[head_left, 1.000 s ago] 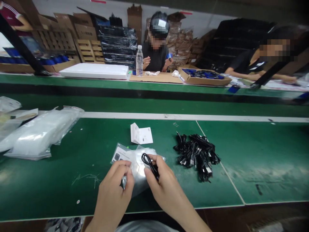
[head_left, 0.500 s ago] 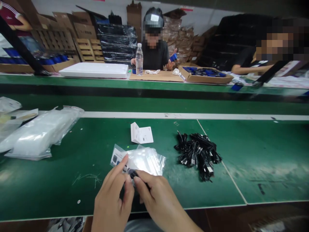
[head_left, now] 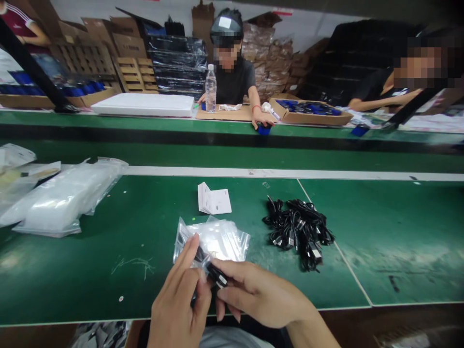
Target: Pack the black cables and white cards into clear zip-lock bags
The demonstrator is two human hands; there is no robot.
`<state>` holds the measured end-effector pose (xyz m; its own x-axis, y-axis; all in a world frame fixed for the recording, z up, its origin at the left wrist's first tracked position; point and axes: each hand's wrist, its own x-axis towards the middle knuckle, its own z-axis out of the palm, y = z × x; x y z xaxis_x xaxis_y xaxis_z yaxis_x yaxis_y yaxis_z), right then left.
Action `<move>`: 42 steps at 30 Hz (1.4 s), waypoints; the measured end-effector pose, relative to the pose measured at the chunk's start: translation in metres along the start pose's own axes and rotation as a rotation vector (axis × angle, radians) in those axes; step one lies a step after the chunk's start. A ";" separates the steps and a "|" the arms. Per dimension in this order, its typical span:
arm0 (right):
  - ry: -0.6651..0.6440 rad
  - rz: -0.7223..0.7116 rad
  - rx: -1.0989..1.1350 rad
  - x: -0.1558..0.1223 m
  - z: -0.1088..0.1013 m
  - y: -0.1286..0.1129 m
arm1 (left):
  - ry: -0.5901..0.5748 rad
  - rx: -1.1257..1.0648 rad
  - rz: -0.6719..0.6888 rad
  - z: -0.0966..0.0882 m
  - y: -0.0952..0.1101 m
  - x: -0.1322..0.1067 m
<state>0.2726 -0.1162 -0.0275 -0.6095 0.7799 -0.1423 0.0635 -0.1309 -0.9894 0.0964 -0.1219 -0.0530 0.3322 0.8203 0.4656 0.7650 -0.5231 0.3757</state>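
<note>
My left hand (head_left: 181, 299) pinches a small clear plastic bag (head_left: 180, 240) near the table's front edge. My right hand (head_left: 264, 292) grips a bundled black USB cable (head_left: 216, 274) at the bag's mouth, its metal plug toward me. Part of the cable appears to lie inside the bag, though my left fingers cover some of it. Just beyond both hands is a stack of flat clear bags (head_left: 221, 237). A folded white leaflet (head_left: 219, 200) stands partly open behind that stack. To the right lies a pile of black USB cables (head_left: 299, 229).
Large packs of clear bags (head_left: 61, 200) rest on the left of the green table (head_left: 152, 251). Across the raised bench, a co-worker (head_left: 235, 72) touches a blue item (head_left: 264, 129). A water bottle (head_left: 210, 89) and a carton of blue items (head_left: 311, 111) stand there.
The cable's plug end has come into view as my right hand shifted right. The bag in my left hand has tilted more upright. Across the bench, the co-worker's hand lowered a blue item to the edge.
</note>
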 end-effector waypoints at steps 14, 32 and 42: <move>1.016 -0.058 -0.212 0.028 0.032 0.025 | -0.013 -0.121 0.016 0.007 0.018 -0.001; 0.469 -0.055 0.273 0.014 0.005 0.004 | -0.411 -0.502 -0.518 -0.024 -0.012 0.032; 0.553 0.042 0.064 0.013 0.006 0.016 | -0.174 -0.744 -0.692 -0.007 -0.005 0.020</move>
<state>0.2607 -0.1120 -0.0446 -0.1006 0.9761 -0.1928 0.0203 -0.1917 -0.9812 0.0951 -0.1043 -0.0400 0.0694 0.9875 -0.1413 0.3038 0.1140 0.9459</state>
